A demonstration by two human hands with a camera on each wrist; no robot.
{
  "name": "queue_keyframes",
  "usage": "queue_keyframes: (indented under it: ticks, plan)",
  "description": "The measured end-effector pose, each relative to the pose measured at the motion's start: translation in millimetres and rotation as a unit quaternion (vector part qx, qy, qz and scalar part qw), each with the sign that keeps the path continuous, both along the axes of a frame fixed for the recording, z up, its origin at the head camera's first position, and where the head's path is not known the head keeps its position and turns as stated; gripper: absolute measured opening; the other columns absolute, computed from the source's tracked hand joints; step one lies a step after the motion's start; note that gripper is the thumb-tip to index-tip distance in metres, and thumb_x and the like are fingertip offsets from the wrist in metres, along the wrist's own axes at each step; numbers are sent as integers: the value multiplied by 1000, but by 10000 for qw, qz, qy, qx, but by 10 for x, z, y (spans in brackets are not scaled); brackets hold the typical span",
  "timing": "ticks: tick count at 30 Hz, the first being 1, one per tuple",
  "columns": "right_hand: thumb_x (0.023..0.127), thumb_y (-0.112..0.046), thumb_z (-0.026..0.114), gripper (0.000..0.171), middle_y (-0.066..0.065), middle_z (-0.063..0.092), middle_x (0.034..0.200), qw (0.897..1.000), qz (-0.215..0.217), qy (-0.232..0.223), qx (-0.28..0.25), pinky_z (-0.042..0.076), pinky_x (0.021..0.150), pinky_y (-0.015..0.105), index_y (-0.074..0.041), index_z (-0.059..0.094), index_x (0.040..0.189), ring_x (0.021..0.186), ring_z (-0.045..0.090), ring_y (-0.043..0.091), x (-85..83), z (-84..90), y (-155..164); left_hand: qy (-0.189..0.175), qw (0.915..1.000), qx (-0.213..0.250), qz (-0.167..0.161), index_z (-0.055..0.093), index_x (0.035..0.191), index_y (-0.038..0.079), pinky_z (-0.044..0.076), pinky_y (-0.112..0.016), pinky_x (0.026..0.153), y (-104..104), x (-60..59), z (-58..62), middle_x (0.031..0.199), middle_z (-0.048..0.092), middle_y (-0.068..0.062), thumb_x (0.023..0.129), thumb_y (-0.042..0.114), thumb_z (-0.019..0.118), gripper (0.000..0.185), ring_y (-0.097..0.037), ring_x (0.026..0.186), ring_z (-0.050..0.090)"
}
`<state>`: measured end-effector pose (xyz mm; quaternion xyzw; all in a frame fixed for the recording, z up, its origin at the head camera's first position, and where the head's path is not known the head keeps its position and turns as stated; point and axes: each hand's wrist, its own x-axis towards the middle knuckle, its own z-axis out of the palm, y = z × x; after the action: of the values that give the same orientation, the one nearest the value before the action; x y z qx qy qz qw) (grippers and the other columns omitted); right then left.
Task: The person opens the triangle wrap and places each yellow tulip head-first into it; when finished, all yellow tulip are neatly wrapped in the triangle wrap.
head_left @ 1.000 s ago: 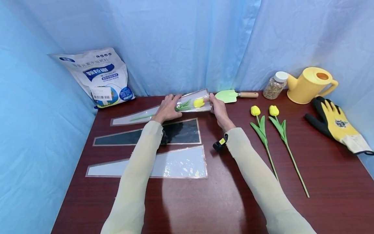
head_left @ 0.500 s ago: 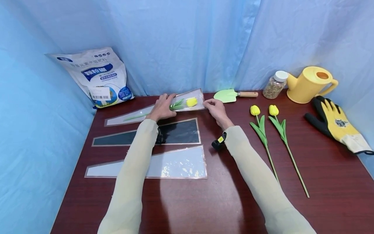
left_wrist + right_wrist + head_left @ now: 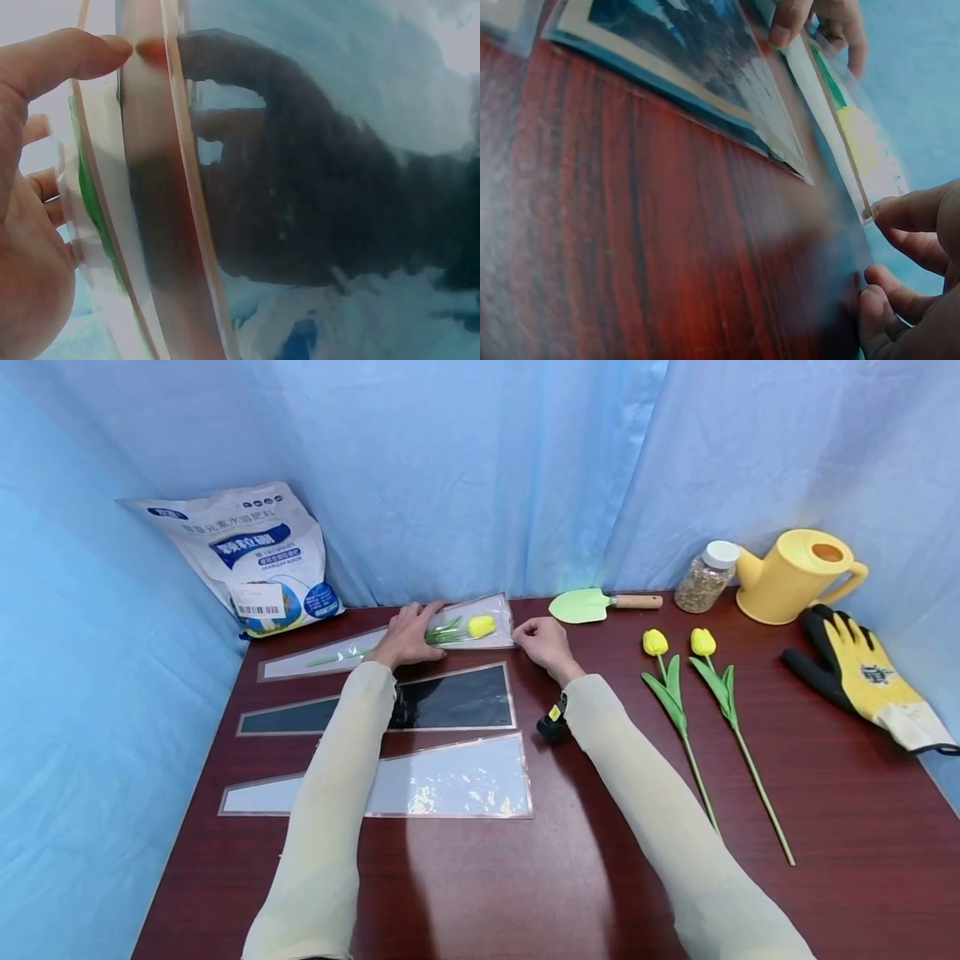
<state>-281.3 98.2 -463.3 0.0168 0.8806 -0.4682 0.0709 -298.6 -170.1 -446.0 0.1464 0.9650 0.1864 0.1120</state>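
Observation:
A single yellow tulip point(image 3: 482, 626) with green leaves lies inside a clear-fronted, white-backed flower sleeve point(image 3: 497, 608) near the back of the table. My left hand point(image 3: 408, 637) spans the sleeve's middle, thumb point(image 3: 97, 54) at the near edge and fingers toward the far side, gripping it across and covering part of the stem. At the wide end, my right hand point(image 3: 545, 643) pinches the near corner between thumb and forefinger, as the right wrist view shows. Just in front lie a black flower sleeve point(image 3: 465, 697) and a second white sleeve point(image 3: 465, 777), both flat.
Two yellow tulips point(image 3: 655, 643) lie on the right. Along the back stand a fertilizer bag point(image 3: 255, 556), a green hand trowel point(image 3: 581, 607), a lidded jar point(image 3: 703, 583) and a yellow watering can point(image 3: 787, 581). A gardening glove point(image 3: 870, 672) lies at the far right.
Both hands have shifted left with the tulip sleeve, whose wide end has lowered toward the table. My right hand has gone from the sleeve's end edge to its near corner.

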Motion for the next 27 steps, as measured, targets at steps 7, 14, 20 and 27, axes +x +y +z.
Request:
queue_keyframes:
  ticks: [7, 14, 20, 27]
  plan:
    - [96, -19, 59, 22, 14, 72, 111, 9992, 132, 279, 262, 51, 89, 40, -5, 76, 102, 96, 61, 28, 9, -20, -8, -232, 9997, -13, -23, 23, 160, 21, 16, -54, 125, -32, 0, 17, 158, 32, -17, 82, 44, 79, 99, -34, 147, 28]
    - [94, -15, 59, 21, 15, 74, 103, 9965, 266, 621, 499, 51, 90, 41, -4, 77, 96, 92, 62, 29, 15, -31, -9, -426, 9991, -50, 8, 20, 160, 21, 10, -54, 128, -42, 6, 31, 163, 25, -15, 79, 41, 84, 105, -33, 153, 20]
    - [95, -17, 60, 22, 16, 73, 109, 9973, 398, 475, 388, 50, 98, 43, -3, 75, 102, 102, 63, 30, 26, 9, 20, -480, 9988, 1, 50, 18, 161, 22, 8, -54, 128, -82, 43, 64, 166, 21, -13, 77, 40, 85, 109, -33, 155, 14]
    - [98, -25, 61, 28, 16, 65, 126, 9997, 228, 70, -45, 47, 105, 45, -5, 66, 118, 118, 60, 31, 85, 101, 160, -152, 9988, 357, 289, 23, 160, 19, 15, -58, 126, -158, 182, 207, 165, 23, -15, 83, 42, 78, 97, -36, 154, 17]
